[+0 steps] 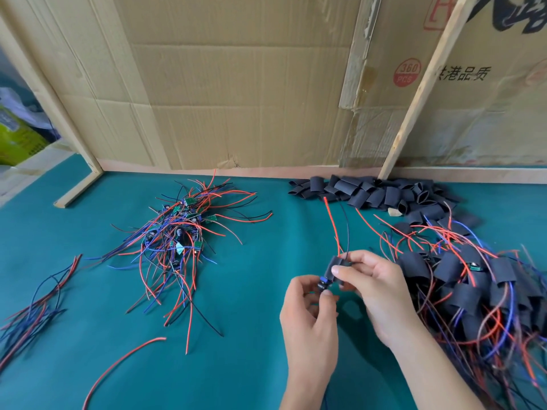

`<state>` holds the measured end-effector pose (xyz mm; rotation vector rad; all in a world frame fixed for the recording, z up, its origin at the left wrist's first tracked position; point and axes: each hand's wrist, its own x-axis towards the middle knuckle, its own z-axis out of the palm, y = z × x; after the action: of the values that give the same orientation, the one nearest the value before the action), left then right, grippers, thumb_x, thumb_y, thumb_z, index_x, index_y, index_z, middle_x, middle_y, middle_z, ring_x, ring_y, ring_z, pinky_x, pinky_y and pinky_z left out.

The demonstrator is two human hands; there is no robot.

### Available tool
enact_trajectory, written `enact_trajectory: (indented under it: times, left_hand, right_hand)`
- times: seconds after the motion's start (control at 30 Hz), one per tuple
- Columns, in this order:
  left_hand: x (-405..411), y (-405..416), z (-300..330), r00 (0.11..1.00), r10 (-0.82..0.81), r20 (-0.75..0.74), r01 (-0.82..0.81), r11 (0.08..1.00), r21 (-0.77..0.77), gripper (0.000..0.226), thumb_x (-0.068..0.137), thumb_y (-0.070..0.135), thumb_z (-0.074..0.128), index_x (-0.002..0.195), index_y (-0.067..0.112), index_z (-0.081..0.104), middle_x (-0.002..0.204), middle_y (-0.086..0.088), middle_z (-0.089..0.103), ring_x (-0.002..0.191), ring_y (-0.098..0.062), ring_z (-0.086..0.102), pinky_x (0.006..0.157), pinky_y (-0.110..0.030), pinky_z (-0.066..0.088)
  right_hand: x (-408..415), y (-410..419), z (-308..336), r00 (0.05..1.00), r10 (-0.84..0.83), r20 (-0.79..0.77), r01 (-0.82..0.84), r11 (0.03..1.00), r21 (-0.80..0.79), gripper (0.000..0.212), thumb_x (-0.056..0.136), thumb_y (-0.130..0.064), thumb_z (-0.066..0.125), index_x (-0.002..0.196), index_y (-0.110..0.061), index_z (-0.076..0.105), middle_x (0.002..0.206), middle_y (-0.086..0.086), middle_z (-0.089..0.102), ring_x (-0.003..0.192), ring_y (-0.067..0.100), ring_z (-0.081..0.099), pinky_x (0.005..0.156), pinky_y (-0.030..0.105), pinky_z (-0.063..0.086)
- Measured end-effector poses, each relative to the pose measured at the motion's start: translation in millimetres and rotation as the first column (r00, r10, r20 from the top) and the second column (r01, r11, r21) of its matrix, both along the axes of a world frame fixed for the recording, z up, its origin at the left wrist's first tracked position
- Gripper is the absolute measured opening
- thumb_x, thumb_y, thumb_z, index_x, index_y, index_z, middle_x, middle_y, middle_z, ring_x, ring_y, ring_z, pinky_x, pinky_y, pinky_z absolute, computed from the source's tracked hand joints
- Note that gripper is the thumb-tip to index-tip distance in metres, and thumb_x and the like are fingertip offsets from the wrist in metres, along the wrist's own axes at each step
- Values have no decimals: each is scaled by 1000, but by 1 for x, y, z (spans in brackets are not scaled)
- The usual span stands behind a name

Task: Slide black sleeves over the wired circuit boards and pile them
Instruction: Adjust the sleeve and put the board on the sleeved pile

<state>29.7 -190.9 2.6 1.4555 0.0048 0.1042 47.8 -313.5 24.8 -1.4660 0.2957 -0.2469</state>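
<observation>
There, above the teal felt-covered desk (236, 365), the right hand (376, 288) pinched a short matte black tubular sleeve (334, 269) between thumb and fingers, while the left hand (307, 309) gripped a small wired circuit board (322, 284) at its lower mouth. Red and black wires (333, 226) stuck out of the sleeve's top, near a heap of sleeved boards (473, 285).

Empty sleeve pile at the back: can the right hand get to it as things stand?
Probably not right away: the right hand pinches the sleeve being fitted. The path to the empty sleeve pile looks open, with only two wires rising between.
</observation>
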Motion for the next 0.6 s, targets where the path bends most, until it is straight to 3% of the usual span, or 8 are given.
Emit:
enact_trajectory:
  times: [0.07, 0.27, 0.4, 0.6]
  left_hand:
    - [0, 0, 0, 1000, -10, 2, 10, 1000, -2, 22, 96, 2, 59, 93, 23, 66, 88, 11, 72, 76, -18, 73, 66, -27, 58]
    - [1, -2, -5, 999, -5, 52, 4, 1000, 30, 27, 92, 0, 66, 89, 26, 70, 84, 4, 74, 78, -19, 70, 74, -35, 59]
    - [0, -3, -3, 997, -17, 71, 12, 998, 66, 29, 90, -5, 68, 87, 23, 72, 85, 9, 75, 80, -14, 71, 73, -20, 55]
    - [-1, -5, 0, 995, -40, 96, 25, 988, 149, 32, 89, -6, 68, 84, 26, 70, 83, 14, 74, 81, -11, 71, 71, -14, 52]
  right_hand:
    - [0, -1, -3, 1000, -25, 13, 26, 999, -21, 22, 85, 1, 76, 88, -21, 79, 80, 13, 77, 71, 16, 66, 71, 26, 54]
    - [-3, -5, 0, 1000, -24, -8, 24, 999, -49, 11, 84, -14, 83, 89, -22, 78, 82, 8, 78, 71, 12, 69, 66, 20, 55]
    - [-6, -5, 8, 991, -99, -87, 84, 985, -153, 24, 71, -35, 82, 88, -19, 76, 79, 5, 78, 59, 10, 65, 67, 24, 51]
    - [-8, -8, 12, 986, -128, -107, 84, 935, -346, 11, 83, -24, 83, 85, -20, 72, 69, 3, 75, 52, 10, 64, 69, 36, 54]
